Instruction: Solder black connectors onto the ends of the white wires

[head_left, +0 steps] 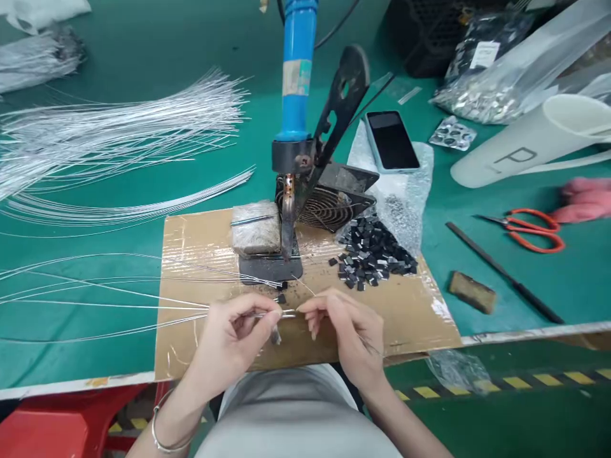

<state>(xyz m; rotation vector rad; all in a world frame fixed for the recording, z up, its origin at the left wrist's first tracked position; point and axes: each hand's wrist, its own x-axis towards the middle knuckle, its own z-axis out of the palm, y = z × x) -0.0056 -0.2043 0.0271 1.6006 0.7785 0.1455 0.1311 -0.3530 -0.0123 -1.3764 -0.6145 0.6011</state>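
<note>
Two bare hands meet over the cardboard sheet (405, 327) at the table's front edge, and the pinch is tight! Left hand (236, 340) angles in from the front-left, wrist ringed by a bracelet (167, 432), thumb and forefinger closed on silvery wires (184, 307) just short of their tips, which poke out to the right while their lengths sweep away toward the table's left edge. Right hand (356, 331) faces it, fingers bent, thumb and forefinger pressed together round a thin strand (304, 285) that slants up and left; its fingertips sit just beside those wire ends. Behind the hands, a blue-handled soldering iron (298, 102) points straight down from its black bracket (342, 95). Black pieces (375, 251) pile up on the sheet's right part. Out to the table's left edge fans a big wire bundle (133, 130); toward the right edge lie red-handled scissors (534, 222) and a slim file (501, 270). Below the table's front-left corner, a red stool (48, 429); under the right stretch, striped floor tape (515, 382)!
</note>
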